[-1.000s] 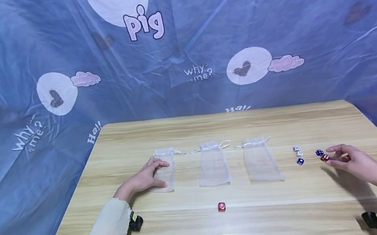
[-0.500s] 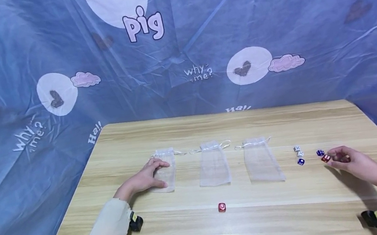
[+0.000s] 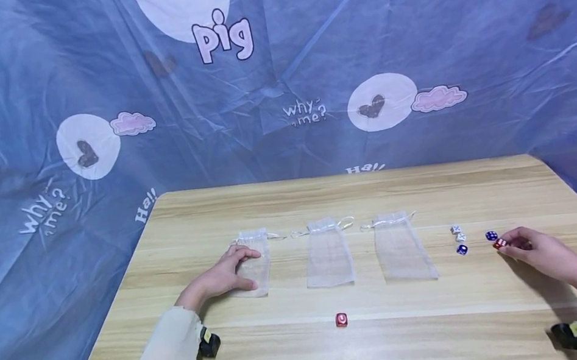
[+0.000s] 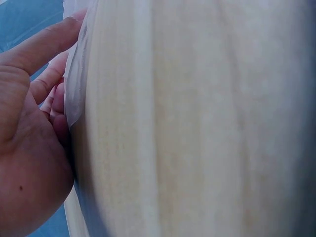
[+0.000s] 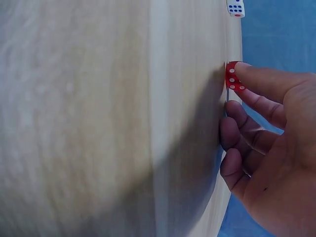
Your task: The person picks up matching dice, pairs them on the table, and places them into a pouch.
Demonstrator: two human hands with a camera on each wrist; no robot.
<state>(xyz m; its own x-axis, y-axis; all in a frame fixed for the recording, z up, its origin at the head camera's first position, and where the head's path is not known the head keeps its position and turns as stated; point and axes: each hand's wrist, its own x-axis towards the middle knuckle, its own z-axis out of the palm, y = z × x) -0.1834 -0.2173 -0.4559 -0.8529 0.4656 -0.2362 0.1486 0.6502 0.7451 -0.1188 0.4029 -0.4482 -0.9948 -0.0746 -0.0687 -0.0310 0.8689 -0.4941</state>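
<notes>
My right hand (image 3: 539,252) is at the right of the table and pinches a red die (image 3: 500,243) between thumb and index finger. In the right wrist view, the thumb lies against that red die (image 5: 232,77), and the other fingers curl loosely below. A blue die (image 3: 491,235) sits just beyond it. At the left, my left hand (image 3: 219,276) rests on a sheer white drawstring pouch (image 3: 258,270), thumb and fingers spread. In the left wrist view, fingertips touch the edge of the pouch (image 4: 76,79); part of it is hidden under the hand.
Two more sheer pouches, a middle one (image 3: 328,257) and a right one (image 3: 402,250), lie flat in the row. Left of the right hand are two white dice (image 3: 458,233) and another blue die (image 3: 462,249). A lone red die (image 3: 341,319) lies nearer the front.
My right thumb and index finger have closed in on the red die, and the hand has shifted slightly. The left hand stays in place on the pouch.
</notes>
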